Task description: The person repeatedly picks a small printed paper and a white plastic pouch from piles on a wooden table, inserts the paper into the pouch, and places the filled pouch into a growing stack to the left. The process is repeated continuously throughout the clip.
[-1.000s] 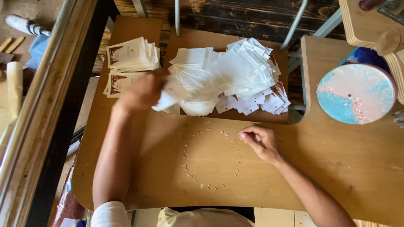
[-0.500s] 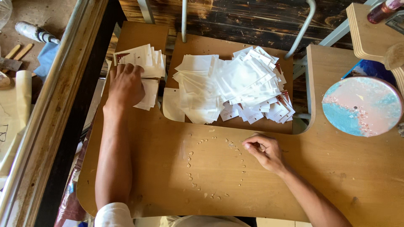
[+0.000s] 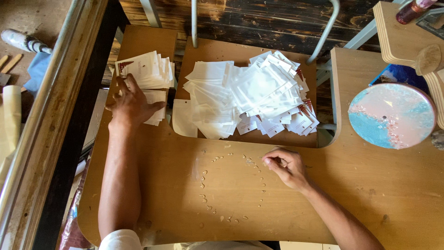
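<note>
Wooden table (image 3: 370, 203): white packet pile (image 3: 249, 95), card stack (image 3: 145, 69), ring of small beads (image 3: 231, 185), round disc (image 3: 391, 115).

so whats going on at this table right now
A person sits at a wooden table, seen from above. The left hand lies flat on a stack of white cards at the table's left side. The right hand is curled, fingertips pinched beside a ring of tiny pieces laid out on the tabletop. A big loose pile of clear packets lies in a tray beyond, and a round blue and pink disc lies on the right.
</note>
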